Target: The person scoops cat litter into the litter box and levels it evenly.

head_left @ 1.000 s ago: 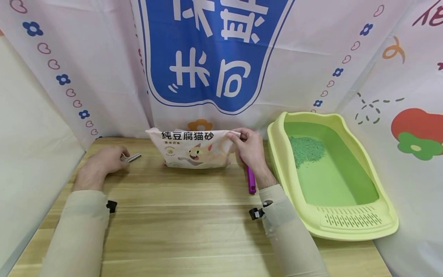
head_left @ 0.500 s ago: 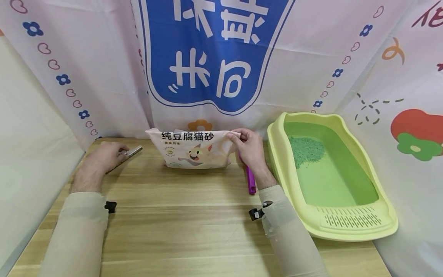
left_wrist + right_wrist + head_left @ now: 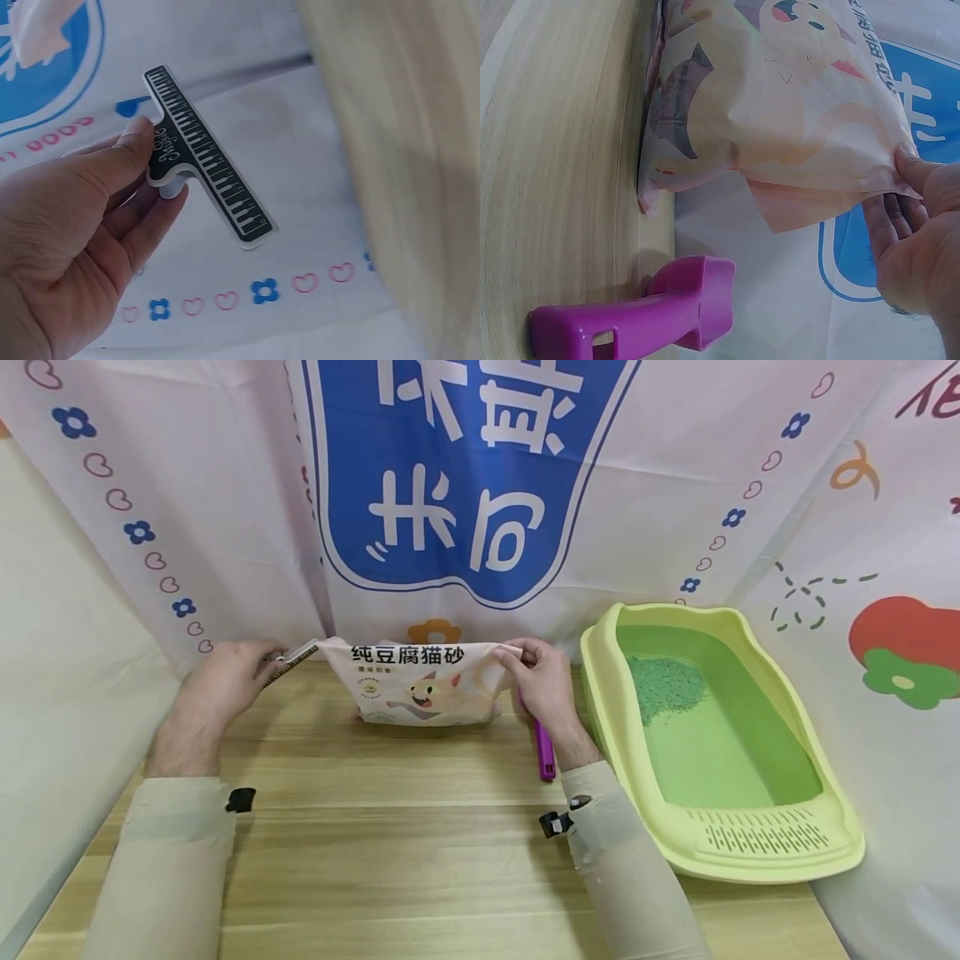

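Between thumb and fingers, my left hand (image 3: 225, 681) pinches a long flat clip (image 3: 214, 161) by its handle. The clip is black with a white edge, printed with piano keys and "Music". In the head view its tip reaches the upper left corner of a cat litter bag (image 3: 420, 687). Whether they touch I cannot tell. The pale bag, printed with a cat, stands upright against the back cloth. My right hand (image 3: 543, 685) pinches its upper right corner, thumb in front and fingers behind (image 3: 904, 217). Beneath that hand lies a purple scoop (image 3: 641, 322), its head partly hidden in the head view.
A yellow-green litter box (image 3: 757, 852) stands on the right, with green granules (image 3: 666, 687) heaped at its far left. A printed cloth (image 3: 637, 527) hangs behind the wooden table (image 3: 390, 860), and a pale wall rises along the left edge.
My left hand has raised the clip off the table and brought it up and right, toward the bag's left corner. My right hand and the bag have stayed put.
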The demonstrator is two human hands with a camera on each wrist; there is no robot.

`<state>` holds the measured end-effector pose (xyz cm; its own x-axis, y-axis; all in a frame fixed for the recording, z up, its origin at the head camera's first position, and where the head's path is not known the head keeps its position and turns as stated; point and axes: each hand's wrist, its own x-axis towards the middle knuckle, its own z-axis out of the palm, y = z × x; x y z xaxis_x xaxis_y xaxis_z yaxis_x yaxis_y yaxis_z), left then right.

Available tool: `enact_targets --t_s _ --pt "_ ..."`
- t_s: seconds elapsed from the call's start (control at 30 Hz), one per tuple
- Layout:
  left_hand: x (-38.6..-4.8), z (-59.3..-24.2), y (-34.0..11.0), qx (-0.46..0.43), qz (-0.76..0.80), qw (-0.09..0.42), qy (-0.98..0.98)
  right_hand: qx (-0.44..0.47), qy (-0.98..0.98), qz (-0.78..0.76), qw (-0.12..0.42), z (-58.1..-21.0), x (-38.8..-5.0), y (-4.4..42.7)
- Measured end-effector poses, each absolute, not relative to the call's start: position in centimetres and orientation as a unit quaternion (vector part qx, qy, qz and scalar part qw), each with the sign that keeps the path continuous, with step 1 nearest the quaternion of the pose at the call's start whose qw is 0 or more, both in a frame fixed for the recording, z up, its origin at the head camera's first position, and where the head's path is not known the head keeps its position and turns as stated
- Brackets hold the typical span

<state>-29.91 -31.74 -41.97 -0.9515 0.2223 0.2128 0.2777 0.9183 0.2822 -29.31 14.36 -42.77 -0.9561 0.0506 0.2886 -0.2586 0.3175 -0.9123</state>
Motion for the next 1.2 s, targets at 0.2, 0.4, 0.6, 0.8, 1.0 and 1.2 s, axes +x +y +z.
enact_targets --t_s 0.2,0.4,0.6,0.8,1.0,1.2 --pt "-29.1 -40.1 -30.5 -0.126 -0.157 0.119 -0.972 0.068 -0.802 0.577 0.139 -42.8 -29.3 14.4" --pt "-28.2 -38.2 -29.4 -0.131 -0.167 0.134 -0.968 0.069 -0.8 0.581 0.137 -42.8 -29.3 14.3" --pt "-27.6 -36.9 -28.4 -0.134 -0.169 0.143 -0.966 0.064 -0.798 0.585 0.132 -42.9 -29.4 14.4" --pt "-27.0 -36.2 -27.6 -0.15 -0.177 0.178 -0.956 0.065 -0.797 0.586 0.132 -43.0 -29.5 14.5" --pt "-26.4 -35.6 -26.8 -0.16 -0.174 0.202 -0.951 0.068 -0.795 0.588 0.132 -42.9 -29.5 14.4" --pt "-26.1 -35.2 -25.7 -0.183 -0.17 0.228 -0.941 0.067 -0.793 0.592 0.129 -43.0 -29.6 14.4"
